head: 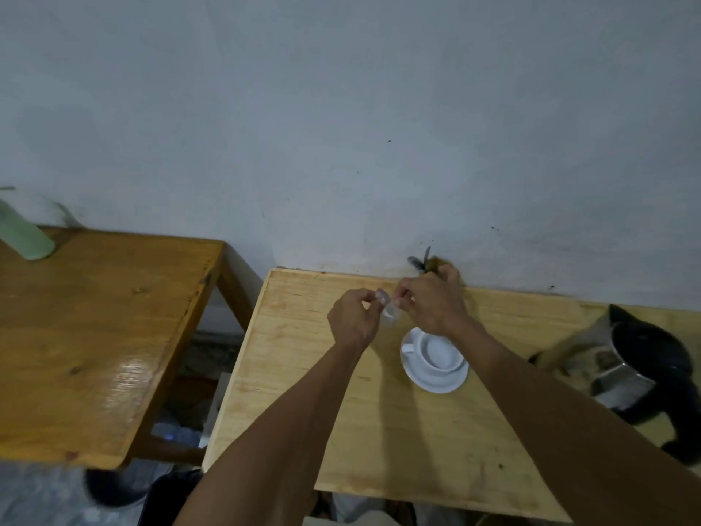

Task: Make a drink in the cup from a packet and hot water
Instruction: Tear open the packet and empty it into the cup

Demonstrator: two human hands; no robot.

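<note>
A white cup (436,353) stands on a white saucer (447,383) on the light wooden table (303,373); the cup looks empty. Just beyond and left of it, my left hand (351,320) and my right hand (432,301) pinch a small clear packet (387,309) between their fingertips, one at each side of its top. The packet is blurred and partly hidden by fingers. A steel kettle (622,368) with a black lid and handle stands at the right of the table.
A darker wooden table (95,336) stands to the left, with a pale green bottle (22,233) at its far corner. A gap separates the two tables. A small dark object (421,261) sits by the wall behind my right hand.
</note>
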